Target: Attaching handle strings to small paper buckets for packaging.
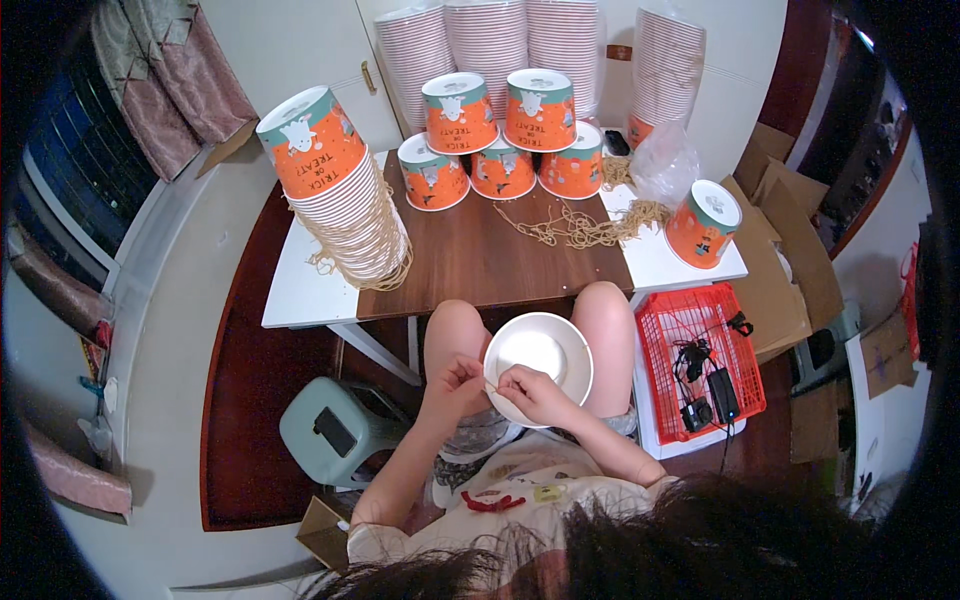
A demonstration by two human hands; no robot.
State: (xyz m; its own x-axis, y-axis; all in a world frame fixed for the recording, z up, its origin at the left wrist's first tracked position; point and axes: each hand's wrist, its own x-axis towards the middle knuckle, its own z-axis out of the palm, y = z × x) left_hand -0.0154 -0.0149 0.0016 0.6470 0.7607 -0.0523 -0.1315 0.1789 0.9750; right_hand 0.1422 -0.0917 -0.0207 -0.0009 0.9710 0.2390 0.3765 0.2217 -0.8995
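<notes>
Fingers (468,368) pinched nearly closed, the left hand (455,388) and right hand (537,395) hold one thin tan cord (490,387) between them at the left rim of one smooth, round white bucket (545,350). It rests mouth up on the lap between two bare knees, near the table's front edge. On the table (450,265), five orange-and-teal paper buckets (502,175) stand upside down, two atop three; one single bucket (700,230) stands right, and one tall nested stack (325,180) left, draped with stringy loops. Bare wood grain spans from that stack to a cord tangle (575,230). Behind are four plastic-wrapped stacks (487,50); lower right, one red lattice crate (660,335).
</notes>
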